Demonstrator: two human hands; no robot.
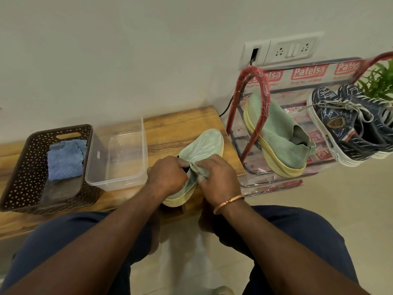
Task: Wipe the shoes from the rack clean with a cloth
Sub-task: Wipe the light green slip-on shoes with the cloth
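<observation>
Shoe (202, 152), the green one, sits on the wooden surface (182, 124) just beside the rack (258, 86). Both hands have it: left hand (167, 174) and right hand (219, 177) fingers pinched on the collar fabric. Cloth (64, 159) lies in the basket (19, 167), well apart.

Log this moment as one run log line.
left hand and right hand: gripping green shoe collar on bench | blue cloth: in basket, untouched | wiping: not started
</observation>
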